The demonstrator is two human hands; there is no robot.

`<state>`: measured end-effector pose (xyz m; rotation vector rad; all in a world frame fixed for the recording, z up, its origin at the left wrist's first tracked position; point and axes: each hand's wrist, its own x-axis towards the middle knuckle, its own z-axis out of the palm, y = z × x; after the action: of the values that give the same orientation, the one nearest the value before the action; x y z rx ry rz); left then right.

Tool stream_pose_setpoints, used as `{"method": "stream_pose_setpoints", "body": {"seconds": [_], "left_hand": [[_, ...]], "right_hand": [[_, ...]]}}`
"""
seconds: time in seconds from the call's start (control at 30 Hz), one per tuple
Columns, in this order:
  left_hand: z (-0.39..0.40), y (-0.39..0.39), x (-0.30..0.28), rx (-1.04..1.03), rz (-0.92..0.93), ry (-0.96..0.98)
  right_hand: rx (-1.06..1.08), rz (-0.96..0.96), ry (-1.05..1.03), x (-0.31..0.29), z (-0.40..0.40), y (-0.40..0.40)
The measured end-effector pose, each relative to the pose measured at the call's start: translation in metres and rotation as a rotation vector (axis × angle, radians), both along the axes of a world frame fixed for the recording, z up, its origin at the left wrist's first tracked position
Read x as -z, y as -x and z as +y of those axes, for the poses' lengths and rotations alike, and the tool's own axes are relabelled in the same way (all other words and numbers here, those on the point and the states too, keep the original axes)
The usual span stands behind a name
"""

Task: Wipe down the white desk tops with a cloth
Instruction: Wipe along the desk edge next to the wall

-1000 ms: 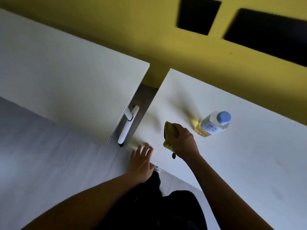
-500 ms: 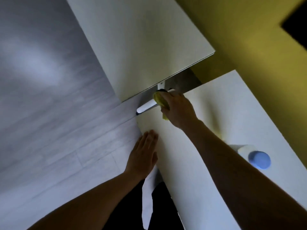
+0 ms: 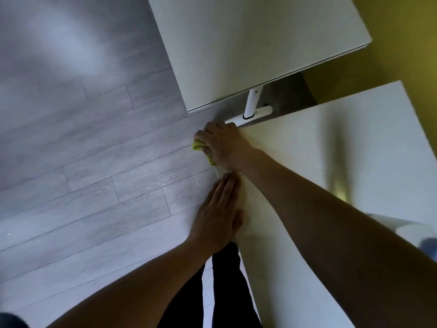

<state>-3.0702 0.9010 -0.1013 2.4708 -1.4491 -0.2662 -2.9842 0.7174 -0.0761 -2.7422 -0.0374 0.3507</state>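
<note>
My right hand (image 3: 223, 144) grips a yellow-green cloth (image 3: 198, 146) at the left corner of the near white desk (image 3: 307, 162). Most of the cloth is hidden under the hand; only a bunched bit shows past the desk's edge. My left hand (image 3: 218, 216) lies flat with straight fingers on the same desk's left edge, just below the right hand. A second white desk (image 3: 248, 43) stands beyond, across a narrow gap.
A plastic bottle (image 3: 409, 229) with a blue cap stands on the near desk at the right edge of view, partly behind my right forearm. A white desk leg and foot (image 3: 251, 110) sit in the gap. Grey plank floor (image 3: 82, 150) lies left; a yellow wall is far right.
My right hand slid the cloth along the near desk's edge to its left corner. The left hand moved up along the edge. My view swung left and down, pushing the bottle to the frame's edge.
</note>
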Motion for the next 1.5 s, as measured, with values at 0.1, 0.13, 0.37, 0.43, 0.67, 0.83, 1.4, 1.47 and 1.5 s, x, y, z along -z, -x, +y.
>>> {"method": "stream_pose_setpoints", "body": {"seconds": [0.1, 0.13, 0.37, 0.43, 0.67, 0.83, 1.4, 1.47, 1.5], "left_hand": [[-0.001, -0.001, 0.001, 0.02, -0.008, -0.003], [-0.002, -0.002, 0.001, 0.027, -0.01, -0.008], [-0.009, 0.0, 0.003, 0.015, 0.014, 0.012], [-0.009, 0.001, 0.005, 0.013, 0.007, 0.022], [-0.005, 0.001, 0.009, 0.012, -0.009, 0.037], [0.006, 0.002, 0.009, -0.011, 0.001, 0.026], [-0.008, 0.007, 0.001, -0.025, -0.061, 0.025], [-0.026, 0.004, -0.002, -0.066, -0.063, 0.045], [-0.038, 0.002, -0.002, -0.06, -0.049, 0.065]], "right_hand": [[-0.055, 0.042, -0.03, -0.003, -0.017, 0.003], [-0.059, 0.067, -0.031, -0.005, -0.025, 0.003], [0.167, 0.135, 0.031, 0.0, -0.116, 0.036], [0.251, 0.173, 0.065, 0.0, -0.157, 0.051], [0.353, -0.047, 0.124, 0.011, -0.155, 0.053], [0.329, -0.023, 0.166, 0.007, -0.134, 0.045], [0.134, 0.221, 0.096, -0.019, -0.24, 0.087], [0.138, 0.213, 0.118, -0.016, -0.25, 0.092], [0.142, 0.192, 0.133, -0.013, -0.247, 0.091]]}}
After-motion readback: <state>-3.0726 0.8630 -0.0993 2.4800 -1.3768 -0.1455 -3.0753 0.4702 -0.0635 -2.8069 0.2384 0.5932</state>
